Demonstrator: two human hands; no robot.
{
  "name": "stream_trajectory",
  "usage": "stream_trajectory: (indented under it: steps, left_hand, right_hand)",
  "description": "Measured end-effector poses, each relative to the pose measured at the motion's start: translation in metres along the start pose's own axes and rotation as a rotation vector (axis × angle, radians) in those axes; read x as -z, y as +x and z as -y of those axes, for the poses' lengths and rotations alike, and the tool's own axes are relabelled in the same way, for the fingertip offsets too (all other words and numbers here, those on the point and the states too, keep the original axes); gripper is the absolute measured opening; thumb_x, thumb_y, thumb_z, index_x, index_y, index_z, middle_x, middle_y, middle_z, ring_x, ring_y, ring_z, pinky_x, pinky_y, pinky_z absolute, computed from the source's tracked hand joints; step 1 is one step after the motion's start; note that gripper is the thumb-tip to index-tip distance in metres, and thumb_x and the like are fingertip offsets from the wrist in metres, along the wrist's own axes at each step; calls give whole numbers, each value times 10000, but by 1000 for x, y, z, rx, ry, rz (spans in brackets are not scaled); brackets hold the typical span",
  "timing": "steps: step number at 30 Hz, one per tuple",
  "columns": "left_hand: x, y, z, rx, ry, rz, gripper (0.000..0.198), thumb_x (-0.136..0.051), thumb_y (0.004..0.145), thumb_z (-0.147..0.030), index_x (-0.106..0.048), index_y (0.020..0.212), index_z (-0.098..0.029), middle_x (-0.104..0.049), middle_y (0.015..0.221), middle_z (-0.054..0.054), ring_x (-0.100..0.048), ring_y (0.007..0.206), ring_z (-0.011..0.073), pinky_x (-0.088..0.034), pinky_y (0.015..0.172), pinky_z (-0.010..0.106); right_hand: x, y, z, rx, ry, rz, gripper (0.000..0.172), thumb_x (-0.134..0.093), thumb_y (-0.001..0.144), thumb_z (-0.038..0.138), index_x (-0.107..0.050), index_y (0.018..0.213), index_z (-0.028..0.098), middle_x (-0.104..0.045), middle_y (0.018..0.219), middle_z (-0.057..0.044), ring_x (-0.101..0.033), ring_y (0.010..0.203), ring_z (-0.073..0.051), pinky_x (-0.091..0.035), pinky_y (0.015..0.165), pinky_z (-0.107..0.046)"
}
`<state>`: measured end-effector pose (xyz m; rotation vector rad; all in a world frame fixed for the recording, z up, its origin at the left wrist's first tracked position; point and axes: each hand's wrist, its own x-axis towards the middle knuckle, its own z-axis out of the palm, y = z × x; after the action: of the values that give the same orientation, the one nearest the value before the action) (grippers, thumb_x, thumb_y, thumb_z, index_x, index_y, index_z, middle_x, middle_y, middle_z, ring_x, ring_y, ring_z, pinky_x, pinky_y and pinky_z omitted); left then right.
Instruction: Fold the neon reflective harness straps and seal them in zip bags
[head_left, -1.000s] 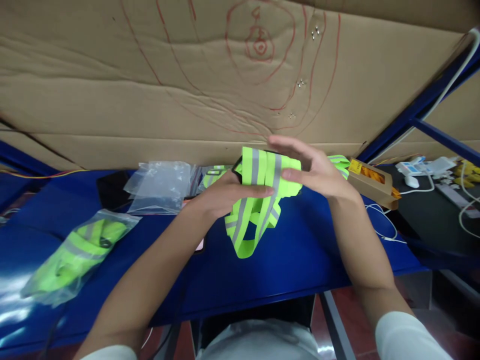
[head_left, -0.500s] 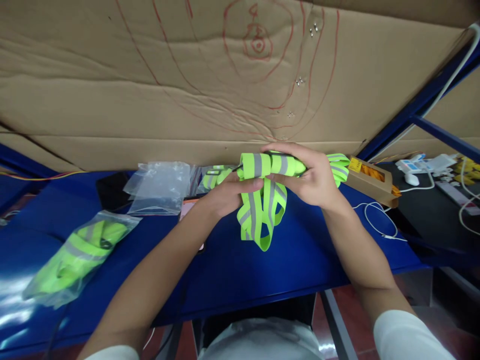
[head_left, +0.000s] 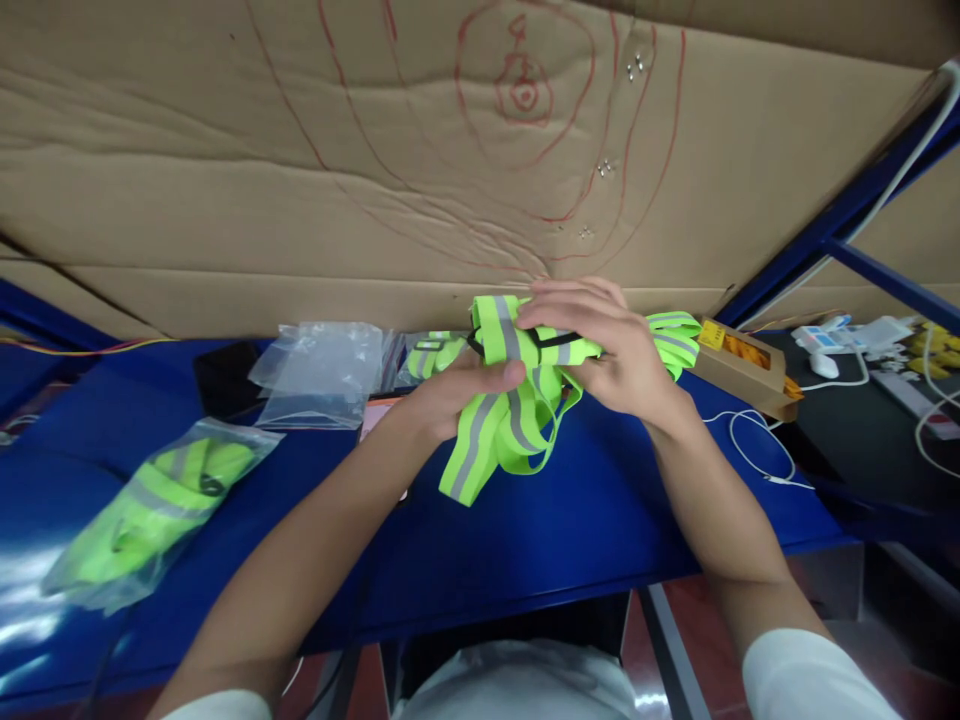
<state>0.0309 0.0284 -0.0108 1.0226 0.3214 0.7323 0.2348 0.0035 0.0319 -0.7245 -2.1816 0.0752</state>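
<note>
Both my hands hold a bundle of neon-yellow reflective straps [head_left: 510, 425] with grey stripes, lifted just above the blue table [head_left: 585, 520]. My left hand [head_left: 450, 392] grips the bundle from the left, thumb on top. Fingers of my right hand [head_left: 607, 350] curl over its upper right part, where a thin black band crosses the straps. Loose strap loops hang down toward the table.
A bagged neon strap set [head_left: 146, 510] lies at the left. Empty clear bags [head_left: 319, 370] and a black phone [head_left: 225, 378] sit behind. More neon straps [head_left: 679, 335], a brown box [head_left: 742, 365] and white cables [head_left: 757, 450] are at the right. A cardboard sheet [head_left: 300, 170] stands behind.
My right hand went from open and flat to curled over the bundle. The straps were gathered tighter and the hanging loops swung left.
</note>
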Motion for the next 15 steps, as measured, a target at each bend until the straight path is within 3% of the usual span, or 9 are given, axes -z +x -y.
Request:
stream_trajectory:
  steps: [3,5,7,10,12,15]
  left_hand:
    - [1,0,0,-17,-8,8,606,-940,623,-517,-745,1098,-195,-816,921,54,-797,860,302,-656,782,381]
    - [-2,0,0,7,-3,4,603,-931,660,-427,-725,1180,-200,-818,934,57,-794,912,321,-651,793,386]
    - [-6,0,-1,31,16,24,576,-917,673,-344,-725,1196,-198,-819,938,62,-790,941,327,-648,769,367]
    - [-8,-1,-2,54,60,83,553,-892,680,-289,-731,1200,-190,-816,1010,84,-782,978,334,-647,779,375]
    - [-6,-2,-2,90,126,55,576,-895,649,-257,-736,1197,-177,-812,1038,99,-784,950,330,-645,777,386]
    - [0,-5,-1,159,226,-51,620,-915,563,-203,-751,1159,-159,-812,1000,100,-784,844,310,-637,700,368]
  right_hand:
    - [12,2,5,-8,32,172,484,-630,930,237,-598,1409,297,-605,1473,-45,-419,1515,-283,-210,1294,-533]
    - [20,3,8,-27,151,253,531,-675,930,341,-574,1446,268,-535,1540,-83,-385,1534,-295,-211,1298,-531]
    - [25,3,6,-88,290,230,454,-626,975,419,-622,1402,266,-546,1524,-87,-443,1493,-275,-298,1272,-493]
    - [26,1,0,-266,383,80,436,-672,951,446,-658,1357,287,-603,1460,-57,-516,1418,-256,-394,1219,-450]
    - [24,0,-5,-405,463,115,559,-790,853,445,-650,1367,276,-665,1367,-50,-596,1308,-269,-483,1136,-449]
    - [19,-2,-9,-575,680,241,608,-868,767,408,-669,1320,253,-739,1113,-15,-701,1014,-224,-605,890,-374]
